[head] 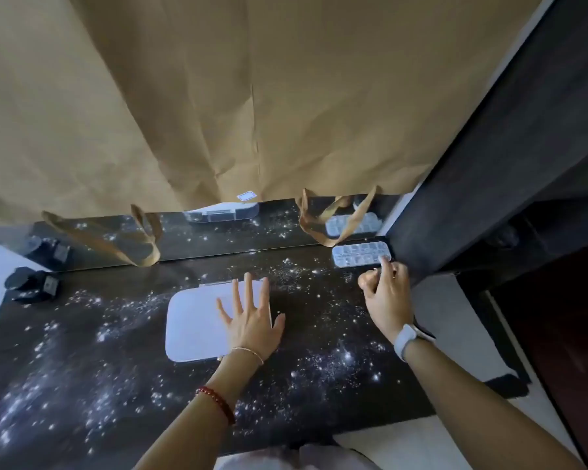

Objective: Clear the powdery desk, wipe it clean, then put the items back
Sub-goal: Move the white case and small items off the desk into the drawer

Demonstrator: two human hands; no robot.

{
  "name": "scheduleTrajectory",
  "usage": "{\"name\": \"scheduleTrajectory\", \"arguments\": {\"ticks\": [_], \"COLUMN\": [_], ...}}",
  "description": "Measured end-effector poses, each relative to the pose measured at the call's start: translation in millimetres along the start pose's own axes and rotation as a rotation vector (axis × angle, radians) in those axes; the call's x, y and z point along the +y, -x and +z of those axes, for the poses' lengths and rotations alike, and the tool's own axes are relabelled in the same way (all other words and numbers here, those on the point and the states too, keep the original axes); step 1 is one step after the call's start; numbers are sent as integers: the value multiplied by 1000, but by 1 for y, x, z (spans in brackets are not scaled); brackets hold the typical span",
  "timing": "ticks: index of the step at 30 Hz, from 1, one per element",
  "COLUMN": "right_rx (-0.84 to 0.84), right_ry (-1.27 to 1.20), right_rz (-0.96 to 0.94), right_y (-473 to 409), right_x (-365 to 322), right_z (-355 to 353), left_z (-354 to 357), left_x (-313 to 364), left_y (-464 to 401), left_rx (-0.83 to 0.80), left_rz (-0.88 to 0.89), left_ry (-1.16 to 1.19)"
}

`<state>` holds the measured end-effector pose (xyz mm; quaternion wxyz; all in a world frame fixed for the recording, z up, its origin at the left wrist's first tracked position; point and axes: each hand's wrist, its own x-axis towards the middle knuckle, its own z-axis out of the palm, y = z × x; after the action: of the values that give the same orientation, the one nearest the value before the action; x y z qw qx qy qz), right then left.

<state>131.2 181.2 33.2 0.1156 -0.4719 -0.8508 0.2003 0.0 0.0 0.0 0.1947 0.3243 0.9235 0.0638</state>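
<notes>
Head view | my left hand point(252, 320) lies flat, fingers spread, steadying the white rounded plastic case point(197, 323) at frame centre | right hand point(386, 293), fingers loosely curled, forefinger touching the clear compartmented box point(358, 254) upper right, apparently to lift it | powder-speckled black desk point(82, 368) unwiped.

your left hand point(250, 320) lies flat, palm down, fingers straight and spread toward 12 o'clock. your right hand point(386, 293) sits at its 3 o'clock, index finger extended toward 12 o'clock, remaining fingers curled. both forearms enter from 6 o'clock.
</notes>
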Motion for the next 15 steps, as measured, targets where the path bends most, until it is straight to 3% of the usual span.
{"name": "scheduleTrajectory", "arguments": {"ticks": [6,12,15], "right_rx": [-130,-134,-131], "right_ry": [-2,-13,-78], "right_rz": [-42,-96,-226], "right_y": [-10,-7,6], "right_x": [11,4,-18], "right_z": [17,20,22], "left_z": [19,19,10], "left_x": [-15,-16,-18], "left_y": [0,-1,-1], "left_rx": [4,14,24], "left_rz": [-21,-18,-8], "left_ry": [-55,-60,37]}}
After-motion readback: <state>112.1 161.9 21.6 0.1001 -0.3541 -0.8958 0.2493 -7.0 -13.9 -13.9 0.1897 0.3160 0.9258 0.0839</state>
